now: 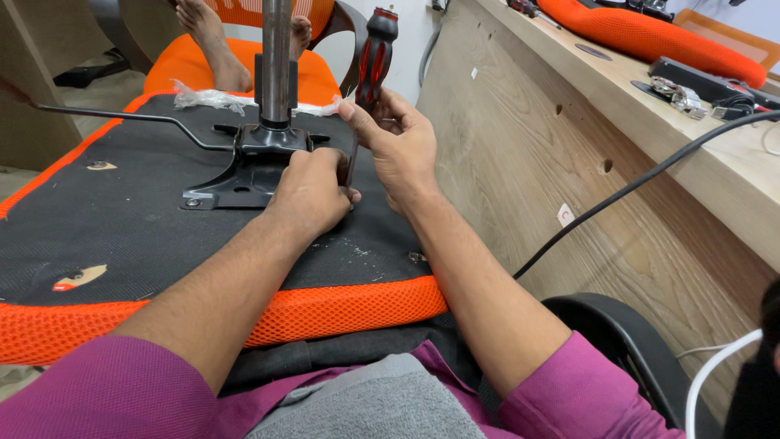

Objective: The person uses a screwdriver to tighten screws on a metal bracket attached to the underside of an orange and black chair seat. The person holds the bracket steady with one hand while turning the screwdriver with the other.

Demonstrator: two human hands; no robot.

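Head view looks down over your purple sleeves to an upturned orange chair seat (162, 244) lying across your lap, its black underside facing up. Your left hand (313, 195) is closed down on that underside beside the black metal base plate (244, 175), and it hides the screwdriver's tip and whatever sits beneath it. Your right hand (398, 142) grips the red and black screwdriver (372, 61), held nearly upright just beside the left. Past the plate rises the chrome gas cylinder (276, 57), cut off by the frame's top, with a thin lever (122, 116) running left. Bare feet rest on another orange seat beyond. A wooden table (569, 106) stands at right, a black cable (642, 183) hanging across it.
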